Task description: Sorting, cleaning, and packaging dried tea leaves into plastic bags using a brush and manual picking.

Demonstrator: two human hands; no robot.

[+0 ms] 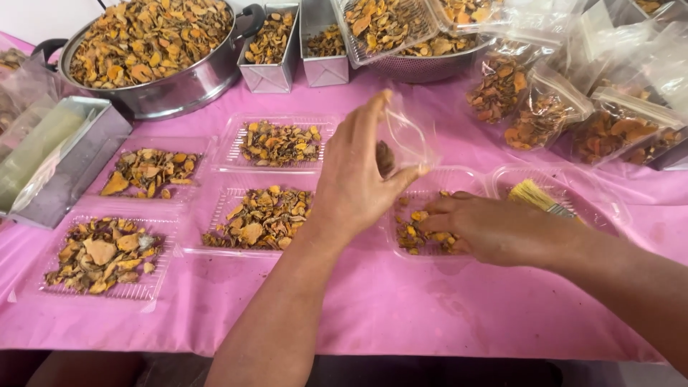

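The left hand [358,179] held a small clear bag [407,136] pinched between thumb and fingertips at the frame's centre, its mouth tipped toward the tray below. The right hand [494,228] lay palm-down in a clear plastic tray [459,178] just right of centre, its grip closed loosely over dried orange-brown slices [414,233]; what it held was hidden. Filling would likely go best with the bag's mouth kept wide and low over the tray, so pieces did not scatter onto the pink surface [401,301].

Four more clear trays [279,143] at centre-left each held a heap of the slices. A large metal pot [154,54] at upper left was heaped full, and filled bags [545,115] lay at upper right. A yellow brush [541,198] rested in the rightmost tray.
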